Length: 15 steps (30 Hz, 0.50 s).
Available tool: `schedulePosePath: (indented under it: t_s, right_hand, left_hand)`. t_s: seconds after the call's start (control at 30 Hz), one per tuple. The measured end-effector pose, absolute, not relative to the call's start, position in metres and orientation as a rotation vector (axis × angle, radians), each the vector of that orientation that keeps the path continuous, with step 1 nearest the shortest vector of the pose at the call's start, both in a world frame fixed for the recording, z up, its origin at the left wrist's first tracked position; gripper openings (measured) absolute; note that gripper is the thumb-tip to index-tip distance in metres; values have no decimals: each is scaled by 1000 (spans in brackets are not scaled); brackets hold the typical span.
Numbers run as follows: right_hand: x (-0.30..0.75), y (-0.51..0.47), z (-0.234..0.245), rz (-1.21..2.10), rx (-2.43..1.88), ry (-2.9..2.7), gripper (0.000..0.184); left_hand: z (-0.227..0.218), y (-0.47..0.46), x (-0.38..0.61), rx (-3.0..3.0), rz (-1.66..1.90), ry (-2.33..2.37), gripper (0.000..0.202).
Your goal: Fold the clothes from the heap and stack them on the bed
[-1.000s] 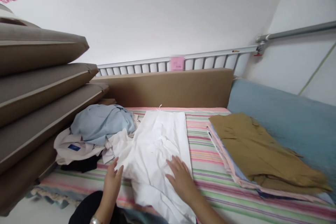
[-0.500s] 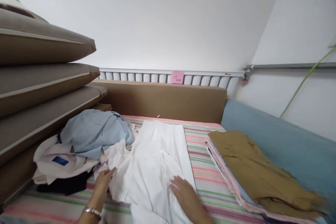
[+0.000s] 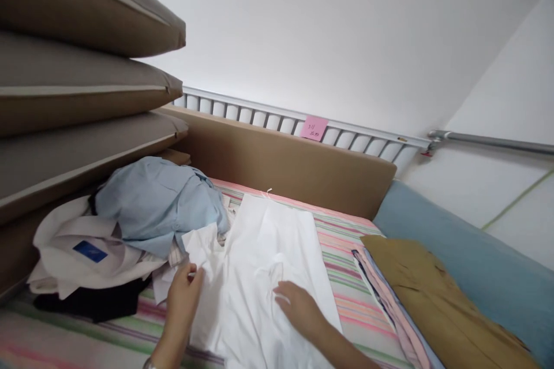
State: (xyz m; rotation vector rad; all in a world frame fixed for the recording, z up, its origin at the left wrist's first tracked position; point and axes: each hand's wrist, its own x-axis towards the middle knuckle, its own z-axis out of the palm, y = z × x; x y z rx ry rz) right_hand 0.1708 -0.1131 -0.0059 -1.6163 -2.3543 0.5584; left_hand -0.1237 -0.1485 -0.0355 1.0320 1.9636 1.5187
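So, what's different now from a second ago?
The right hand, earlier spread over the white garment, has drawn its fingers together. The left hand has curled its fingers at the garment's edge. Whether either grips cloth is unclear. The view has tilted. The blue garment and folded olive garment stayed put.

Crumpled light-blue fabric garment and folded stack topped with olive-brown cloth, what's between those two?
In the head view, a little pale cloth, the spread white cloth garment, then a strip of multicoloured striped fabric sheet lie between them.
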Motion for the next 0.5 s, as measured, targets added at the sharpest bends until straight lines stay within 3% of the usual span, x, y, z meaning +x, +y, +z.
schedulePosePath:
  t_s: [0.2, 0.37, 0.5]
  right_hand:
    - [89, -17, 22, 706, -1711, -2016, 28]
    - [10, 43, 13, 641, -1926, -1966, 37]
    - [-24, 66, 7, 482, -2037, -1944, 45]
  left_hand:
    - [-36, -140, -137, 987, 1393, 2148, 50]
    - [-44, -137, -132, 1038, 1182, 2025, 30]
    - [-40, -133, -121, 1024, 1276, 2012, 32]
